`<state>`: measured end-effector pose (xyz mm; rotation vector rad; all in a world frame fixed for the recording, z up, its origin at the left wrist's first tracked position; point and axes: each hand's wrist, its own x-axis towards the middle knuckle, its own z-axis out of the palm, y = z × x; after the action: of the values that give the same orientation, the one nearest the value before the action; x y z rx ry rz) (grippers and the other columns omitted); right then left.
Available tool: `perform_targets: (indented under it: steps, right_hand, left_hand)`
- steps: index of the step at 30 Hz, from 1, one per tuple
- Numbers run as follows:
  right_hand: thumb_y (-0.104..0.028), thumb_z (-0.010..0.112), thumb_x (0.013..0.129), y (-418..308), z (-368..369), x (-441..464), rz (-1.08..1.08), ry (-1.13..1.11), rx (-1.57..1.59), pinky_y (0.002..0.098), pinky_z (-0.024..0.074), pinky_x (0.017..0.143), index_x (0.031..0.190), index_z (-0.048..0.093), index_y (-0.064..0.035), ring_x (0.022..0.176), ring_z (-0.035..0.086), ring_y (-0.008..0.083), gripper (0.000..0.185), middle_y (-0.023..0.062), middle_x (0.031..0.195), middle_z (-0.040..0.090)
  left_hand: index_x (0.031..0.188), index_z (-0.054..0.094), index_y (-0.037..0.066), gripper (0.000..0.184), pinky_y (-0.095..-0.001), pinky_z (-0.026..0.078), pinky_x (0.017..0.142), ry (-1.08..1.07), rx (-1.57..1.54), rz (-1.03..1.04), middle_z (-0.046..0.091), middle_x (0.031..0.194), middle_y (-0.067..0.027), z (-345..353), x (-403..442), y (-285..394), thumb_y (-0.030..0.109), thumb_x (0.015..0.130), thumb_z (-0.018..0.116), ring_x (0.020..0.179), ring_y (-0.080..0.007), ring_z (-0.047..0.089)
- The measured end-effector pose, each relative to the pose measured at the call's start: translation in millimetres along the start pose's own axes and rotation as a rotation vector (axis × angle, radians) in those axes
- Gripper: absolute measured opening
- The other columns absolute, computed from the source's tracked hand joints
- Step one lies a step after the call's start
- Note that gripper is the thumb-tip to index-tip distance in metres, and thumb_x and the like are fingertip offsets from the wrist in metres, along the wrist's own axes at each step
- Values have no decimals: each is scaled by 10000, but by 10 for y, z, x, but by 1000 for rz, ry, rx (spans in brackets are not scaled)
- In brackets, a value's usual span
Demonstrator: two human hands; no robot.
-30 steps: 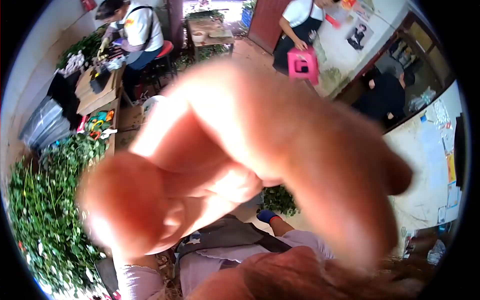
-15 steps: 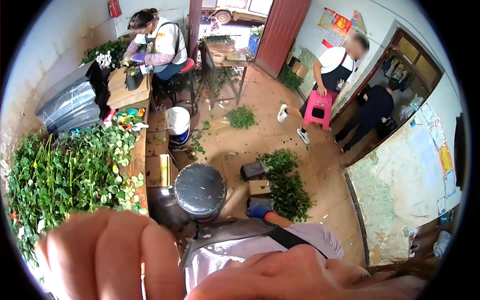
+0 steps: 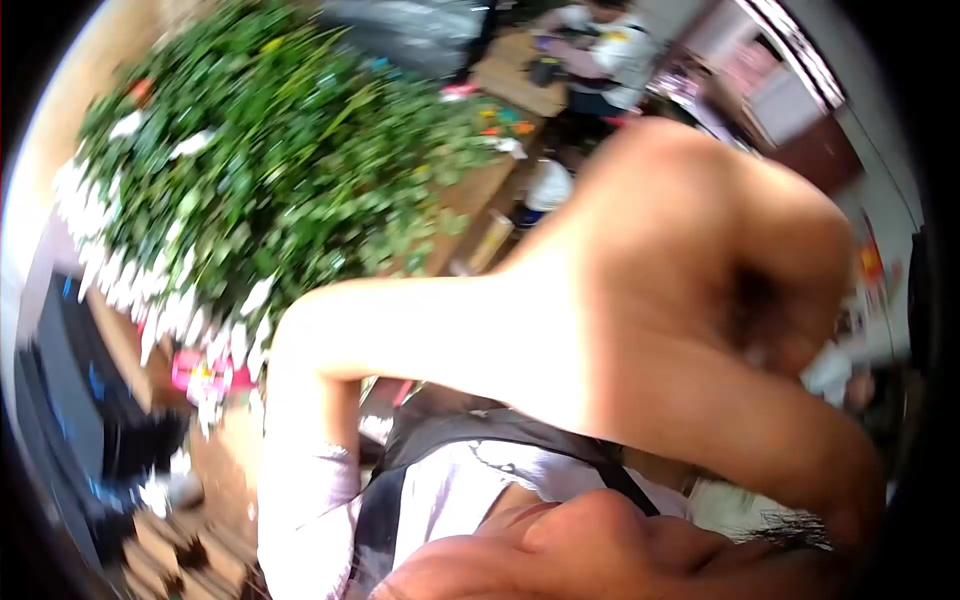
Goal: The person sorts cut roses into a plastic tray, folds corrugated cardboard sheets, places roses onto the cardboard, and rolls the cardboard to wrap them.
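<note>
My bare left hand (image 3: 690, 260) is very large and blurred close to the camera, reaching across from the lilac sleeve (image 3: 325, 485) at the lower left. Its fingers are bent toward the right side around a dark gap, and motion smears them too much to tell whether they hold anything. My right hand is not in view. Nearest on the left lies a big heap of leafy green stems (image 3: 290, 150) with white flower heads (image 3: 170, 290) along its lower left edge.
A person (image 3: 610, 60) in white is at a wooden table at the top, near a cardboard sheet (image 3: 515, 80). A white bucket (image 3: 548, 185) stands below it. Dark containers (image 3: 75, 400) are at the left edge. A reddish door (image 3: 815, 155) shows at upper right.
The view has swung left, bringing more of the green heap and the dark containers in. My left hand has moved from lower left across the middle. My blue-gloved right hand has left view.
</note>
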<state>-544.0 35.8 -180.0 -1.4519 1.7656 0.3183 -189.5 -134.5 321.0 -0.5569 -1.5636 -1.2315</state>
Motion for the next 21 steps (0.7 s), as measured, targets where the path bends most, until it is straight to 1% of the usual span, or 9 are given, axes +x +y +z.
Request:
perform_targets:
  steps: [6,8,10,11,13,16,17,19,21]
  right_hand:
    - [-282,580,922,-528,-518,408,-63,99,8,421,515,832,1047,683,-50,953,655,372,283,221,1036,674]
    - [-286,585,931,-774,-784,493,-119,219,82,416,516,829,1058,677,-43,951,656,371,290,225,1032,673]
    - [-290,590,941,-1090,-1097,565,-198,380,212,410,517,826,1069,672,-35,950,657,370,297,230,1028,672]
    - [-276,576,953,-1281,-1252,563,-391,544,295,399,508,874,1140,642,-26,990,650,366,319,237,1083,658]
    - [-273,580,955,-1361,-1497,1040,-441,661,280,371,486,933,1197,625,-20,1059,636,340,352,216,1164,650]
    - [-288,575,965,-1569,-1757,1755,-397,695,427,367,472,952,1244,597,-13,1103,620,308,392,205,1204,643]
    - [-316,569,971,-1595,-1802,2043,-390,708,454,369,469,955,1264,584,-11,1117,611,306,423,204,1225,634]
    - [-419,609,914,-1699,-1861,2504,-269,731,464,409,480,940,1264,585,-20,1098,618,359,532,226,1197,640]
    - [-521,635,854,-1783,-1855,2929,-101,694,405,440,487,933,1259,587,-19,1090,621,390,647,242,1184,641]
  left_hand:
    - [725,552,49,365,-429,435,572,-141,402,134,583,742,-108,190,-453,-61,374,650,702,721,-304,597]
    - [758,566,46,409,-435,449,607,-293,477,121,602,799,-109,243,-806,-167,433,682,676,772,-311,606]
    - [865,621,35,538,-413,471,660,-180,496,-4,601,835,-101,95,-1159,-246,563,767,618,786,-298,599]
    - [888,624,37,590,-423,470,672,-316,689,-254,585,823,-108,-63,-1343,-215,613,762,634,782,-313,589]
    - [916,600,45,505,-438,466,685,-180,945,-509,553,809,-136,-265,-1714,-290,515,759,699,777,-347,563]
    - [1192,564,44,684,-459,397,970,-137,1608,-1245,567,1165,-143,-280,-2454,-374,456,691,781,1122,-330,519]
    - [1257,535,29,809,-463,396,982,-138,1847,-1306,555,1229,-159,-290,-2675,-433,522,662,776,1156,-331,505]
    - [1288,504,10,826,-469,410,963,125,1721,-1558,563,1218,-207,-217,-3163,-533,606,749,693,1133,-357,525]
    - [1126,597,20,637,-433,497,766,403,1591,-1667,641,956,-224,-122,-3356,-674,562,803,686,910,-366,614]
